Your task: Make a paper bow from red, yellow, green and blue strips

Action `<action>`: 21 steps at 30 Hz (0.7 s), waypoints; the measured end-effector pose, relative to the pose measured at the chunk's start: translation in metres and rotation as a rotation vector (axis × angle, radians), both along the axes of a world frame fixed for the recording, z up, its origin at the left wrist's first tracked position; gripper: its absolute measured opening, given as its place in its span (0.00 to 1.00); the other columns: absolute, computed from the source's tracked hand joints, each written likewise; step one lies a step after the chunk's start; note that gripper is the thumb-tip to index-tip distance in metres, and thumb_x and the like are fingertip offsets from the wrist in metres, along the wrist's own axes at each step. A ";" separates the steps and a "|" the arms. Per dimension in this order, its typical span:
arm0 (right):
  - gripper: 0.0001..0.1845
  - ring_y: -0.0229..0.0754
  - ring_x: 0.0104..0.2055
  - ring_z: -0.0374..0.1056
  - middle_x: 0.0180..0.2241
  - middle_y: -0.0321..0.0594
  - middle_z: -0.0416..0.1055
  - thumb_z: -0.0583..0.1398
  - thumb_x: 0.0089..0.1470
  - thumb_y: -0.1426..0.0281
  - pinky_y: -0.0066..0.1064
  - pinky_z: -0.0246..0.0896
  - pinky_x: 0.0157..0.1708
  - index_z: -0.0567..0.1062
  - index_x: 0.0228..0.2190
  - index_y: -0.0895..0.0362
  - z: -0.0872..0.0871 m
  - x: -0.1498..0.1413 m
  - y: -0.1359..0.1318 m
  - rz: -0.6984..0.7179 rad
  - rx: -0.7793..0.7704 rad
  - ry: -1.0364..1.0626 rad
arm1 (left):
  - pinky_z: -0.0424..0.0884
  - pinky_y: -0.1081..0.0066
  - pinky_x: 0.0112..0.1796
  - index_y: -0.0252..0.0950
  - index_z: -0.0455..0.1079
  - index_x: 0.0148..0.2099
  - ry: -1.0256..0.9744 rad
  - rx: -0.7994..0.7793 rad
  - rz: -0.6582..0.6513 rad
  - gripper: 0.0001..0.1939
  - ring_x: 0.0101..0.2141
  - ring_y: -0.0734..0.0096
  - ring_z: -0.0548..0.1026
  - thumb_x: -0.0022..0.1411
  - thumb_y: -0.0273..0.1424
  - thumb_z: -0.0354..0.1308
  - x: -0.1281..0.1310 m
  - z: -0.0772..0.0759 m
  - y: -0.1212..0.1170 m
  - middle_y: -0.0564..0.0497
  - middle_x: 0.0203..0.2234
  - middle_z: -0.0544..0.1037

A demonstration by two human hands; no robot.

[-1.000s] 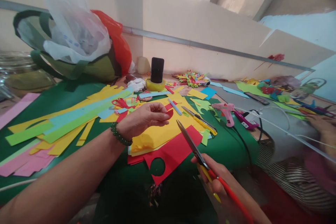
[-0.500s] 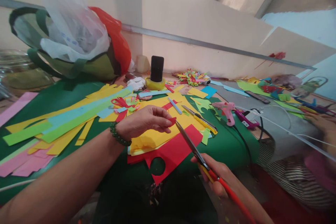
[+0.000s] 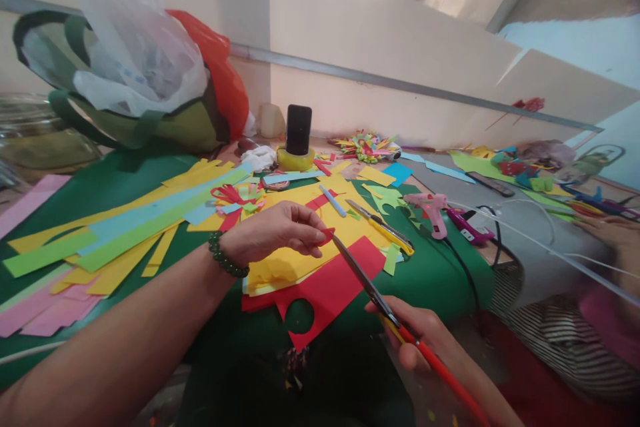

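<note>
Between thumb and fingers, my left hand point(image 3: 285, 233) pinches a small piece of red paper point(image 3: 328, 235). A dark green bead bracelet point(image 3: 226, 255) circles that wrist. My right hand point(image 3: 417, 330) grips a pair of scissors point(image 3: 367, 285) with red and yellow on the handles. Their blades point up and left, with the tip at the edge of the small red piece. Below the hands lies a larger red sheet point(image 3: 340, 287) with a round hole cut in it. Yellow sheets point(image 3: 280, 270) are stacked under my left hand.
A utility knife point(image 3: 383, 227), a light blue pen-like stick point(image 3: 333, 201) and a pink glue gun point(image 3: 430, 210) lie right of centre. Paper strips point(image 3: 145, 213) cover the left side. A phone point(image 3: 299, 130) stands behind. Another person's arm point(image 3: 617, 240) is at the right edge.
The scissors' tip has come up to the red piece, which was apart from it a second ago. My left hand has turned the piece slightly and shifted a little lower.
</note>
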State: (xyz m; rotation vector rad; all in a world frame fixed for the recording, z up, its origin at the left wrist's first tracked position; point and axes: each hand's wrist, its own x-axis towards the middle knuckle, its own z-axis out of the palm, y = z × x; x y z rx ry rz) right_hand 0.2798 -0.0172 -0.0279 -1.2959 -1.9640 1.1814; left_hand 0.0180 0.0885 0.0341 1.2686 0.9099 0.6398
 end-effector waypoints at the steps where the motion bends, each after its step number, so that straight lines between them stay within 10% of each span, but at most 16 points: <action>1: 0.46 0.34 0.24 0.46 0.21 0.30 0.53 0.47 0.40 0.28 0.27 0.42 0.22 0.71 0.34 0.57 0.001 0.000 0.000 0.003 -0.006 0.000 | 0.65 0.76 0.25 0.33 0.75 0.27 0.004 -0.004 -0.006 0.09 0.24 0.73 0.76 0.46 0.31 0.71 0.000 0.000 0.000 0.52 0.20 0.77; 21: 0.48 0.34 0.23 0.45 0.21 0.30 0.51 0.45 0.43 0.29 0.27 0.41 0.20 0.74 0.39 0.58 -0.009 0.006 0.002 0.018 0.103 -0.078 | 0.65 0.77 0.24 0.34 0.74 0.28 -0.005 0.003 -0.013 0.11 0.24 0.74 0.76 0.45 0.33 0.71 0.000 0.000 0.000 0.52 0.20 0.77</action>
